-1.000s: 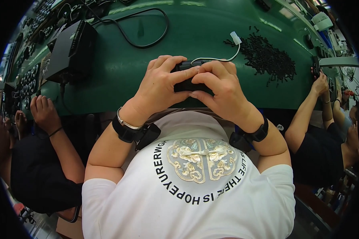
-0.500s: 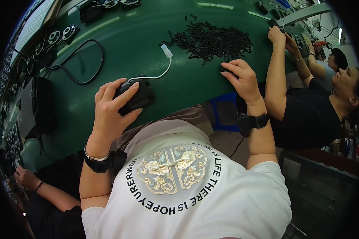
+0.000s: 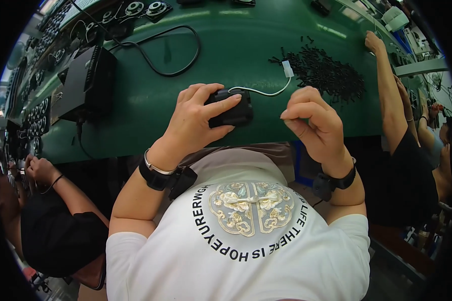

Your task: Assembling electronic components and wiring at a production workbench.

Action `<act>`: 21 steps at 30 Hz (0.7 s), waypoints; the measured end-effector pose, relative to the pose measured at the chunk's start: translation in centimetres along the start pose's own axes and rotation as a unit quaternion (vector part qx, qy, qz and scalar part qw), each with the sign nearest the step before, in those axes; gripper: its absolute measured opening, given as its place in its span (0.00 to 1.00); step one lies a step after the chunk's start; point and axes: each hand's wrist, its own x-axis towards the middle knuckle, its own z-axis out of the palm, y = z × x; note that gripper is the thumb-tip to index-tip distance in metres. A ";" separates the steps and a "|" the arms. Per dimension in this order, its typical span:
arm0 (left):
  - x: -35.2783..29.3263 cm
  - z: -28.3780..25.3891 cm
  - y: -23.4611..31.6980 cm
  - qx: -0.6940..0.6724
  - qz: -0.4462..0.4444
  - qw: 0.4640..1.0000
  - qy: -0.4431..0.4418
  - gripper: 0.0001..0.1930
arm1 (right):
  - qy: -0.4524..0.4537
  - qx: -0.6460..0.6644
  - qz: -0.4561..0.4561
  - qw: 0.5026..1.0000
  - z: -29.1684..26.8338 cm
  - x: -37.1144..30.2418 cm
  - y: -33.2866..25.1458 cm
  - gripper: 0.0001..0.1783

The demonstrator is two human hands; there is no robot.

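Observation:
My left hand (image 3: 188,120) grips a small black plastic housing (image 3: 242,111) on the green tabletop, thumb along its near side and fingers over its top. Out of the housing runs a thin white cable (image 3: 263,93), ending in a white plug connector (image 3: 287,69). To the right of the housing, my right hand (image 3: 319,123) is raised over the table edge with thumb and forefinger pinched together. Whatever sits in that pinch is too small or hidden to make out. Beyond this hand lies a loose pile of black screws (image 3: 331,72).
At left stands a black box-shaped device (image 3: 83,83) with cords. A black cable (image 3: 198,50) loops across the table behind my left hand. Several small speakers (image 3: 155,8) line the far left. Co-workers' arms show at left (image 3: 73,195) and right (image 3: 392,105).
My right hand has drawn back from the screw pile toward the housing, its fingers now pinched. My left hand still grips the housing. The whole view has shifted, so things appear further right.

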 end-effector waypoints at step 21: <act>0.1 0.2 0.5 -0.005 -0.005 1.000 -0.001 0.29 | -0.223 -0.049 0.094 0.969 6.3 7.9 3.8 0.08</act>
